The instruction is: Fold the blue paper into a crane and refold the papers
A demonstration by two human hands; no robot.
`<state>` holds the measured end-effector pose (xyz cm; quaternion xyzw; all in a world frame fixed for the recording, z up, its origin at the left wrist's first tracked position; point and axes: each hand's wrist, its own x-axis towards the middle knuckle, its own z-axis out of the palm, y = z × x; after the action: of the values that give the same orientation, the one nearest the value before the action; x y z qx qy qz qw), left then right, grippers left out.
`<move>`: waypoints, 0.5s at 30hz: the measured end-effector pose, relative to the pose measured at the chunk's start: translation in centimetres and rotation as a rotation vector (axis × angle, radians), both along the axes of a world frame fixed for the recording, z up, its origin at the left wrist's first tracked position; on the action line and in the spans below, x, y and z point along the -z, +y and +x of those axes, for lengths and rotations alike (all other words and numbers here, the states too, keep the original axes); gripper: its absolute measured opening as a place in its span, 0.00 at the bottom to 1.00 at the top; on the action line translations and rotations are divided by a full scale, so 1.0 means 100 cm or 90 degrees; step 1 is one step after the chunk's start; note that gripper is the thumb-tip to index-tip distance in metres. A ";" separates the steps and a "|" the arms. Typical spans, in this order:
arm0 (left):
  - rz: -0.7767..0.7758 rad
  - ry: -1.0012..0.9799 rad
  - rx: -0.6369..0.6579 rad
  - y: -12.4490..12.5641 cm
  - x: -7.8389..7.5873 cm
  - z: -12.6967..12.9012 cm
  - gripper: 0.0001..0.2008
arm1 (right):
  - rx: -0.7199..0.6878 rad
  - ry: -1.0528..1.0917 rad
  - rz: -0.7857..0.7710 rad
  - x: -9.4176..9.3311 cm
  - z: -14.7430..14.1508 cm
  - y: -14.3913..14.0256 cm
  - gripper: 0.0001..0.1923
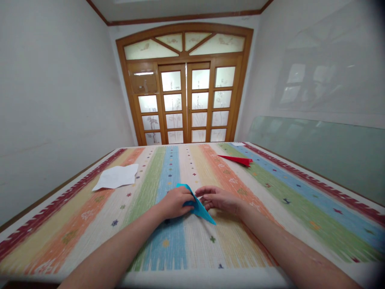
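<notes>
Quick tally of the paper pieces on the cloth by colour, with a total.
Blue: 1, folded blue paper under the left hand and right hand
Red: 1, red paper plane
White: 1, white sheet
Total: 3

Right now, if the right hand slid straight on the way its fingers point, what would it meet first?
The right hand points left across the table, so it would first meet the blue paper, then probably the left hand pressing on it. Its fingertips already seem almost at the paper's edge.
</notes>
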<state>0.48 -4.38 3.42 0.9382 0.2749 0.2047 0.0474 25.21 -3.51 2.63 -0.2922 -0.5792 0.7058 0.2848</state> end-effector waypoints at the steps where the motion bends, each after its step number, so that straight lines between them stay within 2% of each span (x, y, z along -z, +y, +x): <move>1: 0.007 -0.012 -0.006 0.000 0.000 0.000 0.11 | 0.009 -0.006 0.024 0.002 0.000 0.002 0.18; 4: 0.018 -0.049 -0.018 -0.001 -0.001 0.001 0.16 | 0.028 -0.032 0.151 0.003 0.000 0.006 0.18; 8: 0.012 -0.085 -0.036 -0.002 0.000 0.002 0.17 | 0.050 -0.108 0.382 -0.004 -0.002 0.004 0.16; 12: -0.008 -0.126 -0.045 -0.001 0.009 0.001 0.22 | 0.118 -0.216 0.592 -0.009 -0.001 0.000 0.15; 15: -0.055 -0.166 -0.049 0.002 0.018 0.001 0.28 | 0.136 -0.256 0.708 -0.011 -0.001 -0.001 0.17</move>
<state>0.59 -4.15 1.61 0.8894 0.3109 0.3145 0.1154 25.16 -3.58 3.77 -0.2837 -0.8716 0.1950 0.3490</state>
